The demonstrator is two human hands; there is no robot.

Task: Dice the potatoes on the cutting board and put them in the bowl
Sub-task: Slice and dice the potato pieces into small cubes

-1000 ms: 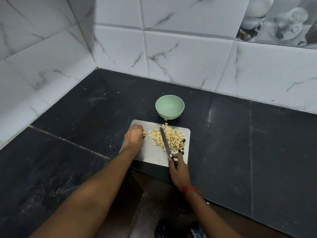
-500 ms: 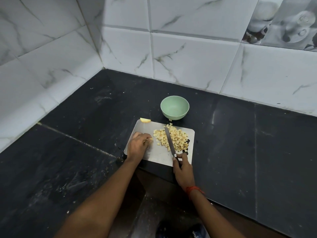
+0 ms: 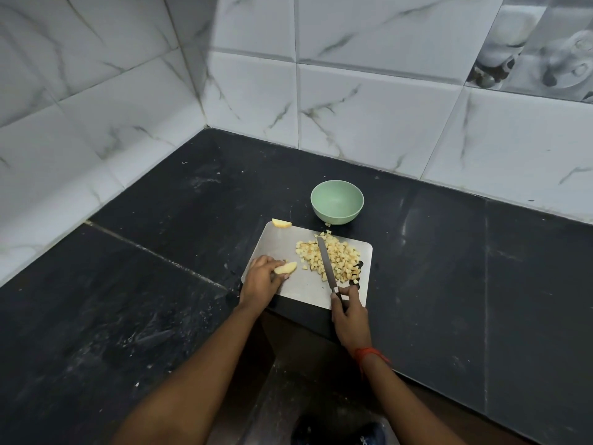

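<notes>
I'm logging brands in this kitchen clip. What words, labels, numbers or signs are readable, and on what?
None is readable.
Shoe at the bottom edge: a white mark, too blurred to read.
Patterned wall tile: a picture, no lettering visible.
Bowl, knife, cutting board: no print visible.

Pinching a potato wedge [image 3: 285,268] in the left hand [image 3: 261,279]. Gripping the knife [image 3: 326,263] in the right hand [image 3: 349,321]. Reaching forward, 2 forearms [image 3: 199,364] bare.

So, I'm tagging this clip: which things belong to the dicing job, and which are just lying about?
Job: cutting board, diced potato, wedge in the left hand, spare wedge at the board's far corner, knife in the right hand, green bowl.
Just there: black counter, tiled wall, red wrist thread.
</notes>
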